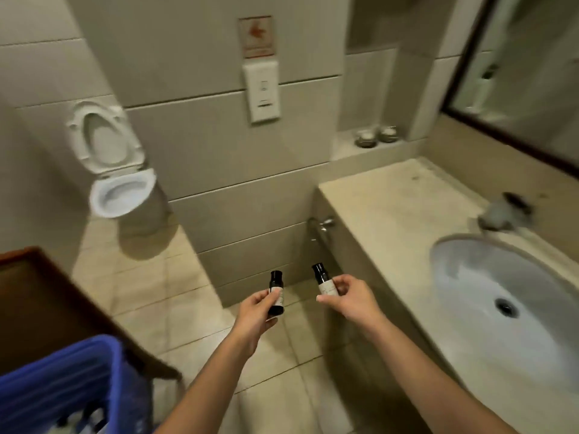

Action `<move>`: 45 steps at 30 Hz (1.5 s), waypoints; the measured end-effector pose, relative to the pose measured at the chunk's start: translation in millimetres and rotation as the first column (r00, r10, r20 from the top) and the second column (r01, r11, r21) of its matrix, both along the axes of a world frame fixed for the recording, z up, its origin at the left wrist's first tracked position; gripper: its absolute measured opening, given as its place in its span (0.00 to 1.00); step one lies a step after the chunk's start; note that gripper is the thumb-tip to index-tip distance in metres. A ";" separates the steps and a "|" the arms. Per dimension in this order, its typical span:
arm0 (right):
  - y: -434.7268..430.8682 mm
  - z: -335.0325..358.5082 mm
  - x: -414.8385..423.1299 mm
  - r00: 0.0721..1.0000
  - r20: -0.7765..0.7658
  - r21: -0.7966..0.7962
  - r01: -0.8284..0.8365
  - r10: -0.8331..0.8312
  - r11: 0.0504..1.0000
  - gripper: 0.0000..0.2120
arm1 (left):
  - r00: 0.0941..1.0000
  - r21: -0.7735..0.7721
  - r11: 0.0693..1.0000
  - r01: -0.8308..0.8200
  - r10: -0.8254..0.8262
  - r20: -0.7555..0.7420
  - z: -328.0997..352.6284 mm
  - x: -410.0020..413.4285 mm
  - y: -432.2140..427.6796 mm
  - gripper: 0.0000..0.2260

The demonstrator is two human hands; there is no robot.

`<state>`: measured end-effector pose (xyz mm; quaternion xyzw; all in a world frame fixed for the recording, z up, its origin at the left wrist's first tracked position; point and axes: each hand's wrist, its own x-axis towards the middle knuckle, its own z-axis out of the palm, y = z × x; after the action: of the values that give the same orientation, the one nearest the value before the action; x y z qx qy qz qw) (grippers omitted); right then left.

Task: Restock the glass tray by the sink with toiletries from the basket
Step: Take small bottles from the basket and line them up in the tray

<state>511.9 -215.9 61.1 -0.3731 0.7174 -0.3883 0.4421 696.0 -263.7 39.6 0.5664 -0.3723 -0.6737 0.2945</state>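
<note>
Blue plastic basket (62, 389), two cylindrical bottles (276, 285)

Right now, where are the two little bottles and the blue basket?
Left bottle (277, 291): head view, on its white label.
Right bottle (324, 283): head view, on its white label.
Blue basket (62, 380): head view, on its blue wall.

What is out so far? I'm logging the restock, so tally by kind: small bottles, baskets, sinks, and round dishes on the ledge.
Small bottles: 2, left bottle in the left hand, right bottle in the right hand
Blue basket: 1
Sink: 1
Round dishes on the ledge: 2, left dish, right dish
Total: 6
</note>
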 end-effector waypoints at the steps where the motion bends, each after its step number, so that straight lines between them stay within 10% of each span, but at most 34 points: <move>1: 16.9 1.9 -30.5 0.997 0.004 -0.004 0.074 -0.074 0.997 0.19 | 0.999 -0.002 0.999 0.051 -0.051 -0.006 -0.7 -34.1 5.8 0.05; 8: 150.0 2.8 -217.3 0.854 -0.034 -0.027 0.518 -0.519 0.855 0.21 | 0.932 0.029 0.936 0.350 -0.344 -0.114 -0.9 -254.7 69.4 0.04; 17: 313.6 -13.3 -327.9 0.455 0.017 -0.006 0.891 -0.891 0.455 0.23 | 0.587 0.050 0.584 0.810 -0.806 -0.084 3.6 -427.3 172.0 0.07; 32: 391.4 -16.0 -399.4 0.094 -0.069 0.008 0.996 -0.993 0.094 0.17 | 0.117 0.083 0.097 0.992 -0.952 -0.284 0.2 -602.0 244.1 0.10; 45: 379.6 -42.1 -480.2 0.015 -0.113 0.018 1.000 -0.993 0.013 0.17 | 0.095 0.010 0.095 0.995 -0.977 -0.189 -38.8 -676.9 266.6 0.18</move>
<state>31.8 163.7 19.0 0.2448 0.8046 -0.5399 0.0349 19.1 2.9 0.8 0.1430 -0.5880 -0.7567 -0.2474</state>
